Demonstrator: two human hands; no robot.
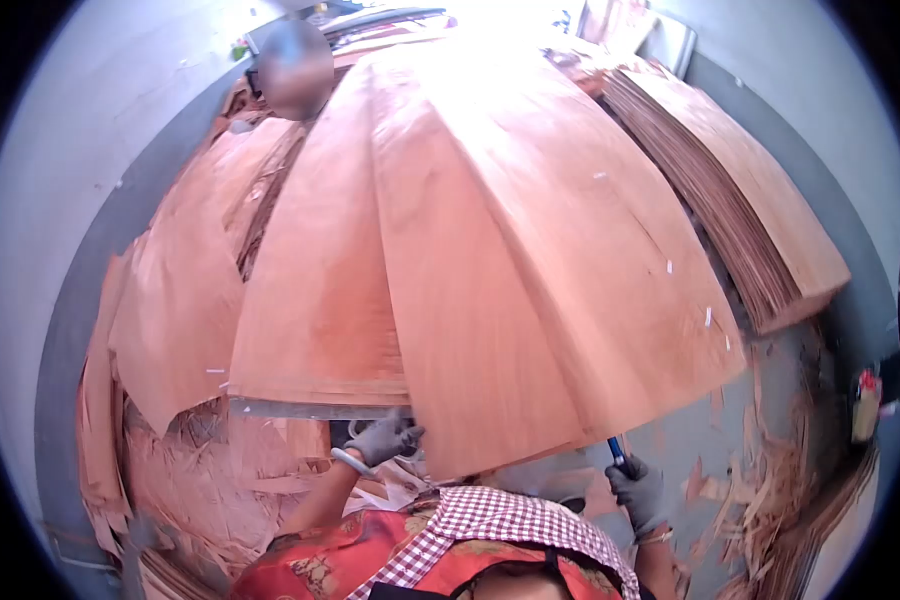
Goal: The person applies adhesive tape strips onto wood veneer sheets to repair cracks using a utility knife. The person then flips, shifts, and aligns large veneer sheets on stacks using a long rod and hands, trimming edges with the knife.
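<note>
A wide wood veneer sheet (470,370) lies over a stack of veneer (310,320), its near end reaching past the stack's edge toward me. My left hand (385,441), in a grey glove with a white band at the wrist, is closed at the sheet's near left edge, fingertips against it. In my right hand (638,492), also gloved in grey, is a slim blue-handled tool (618,452). The tool points up at the near edge of another veneer sheet (620,330) on the right; its tip is hidden there.
Another person (292,70) is at the far left end of the stack. A thick veneer pile (770,230) stands on the right, and loose sheets (185,310) lie on the left. Veneer scraps (750,470) litter the floor. A bottle-like object (866,405) is at the right wall.
</note>
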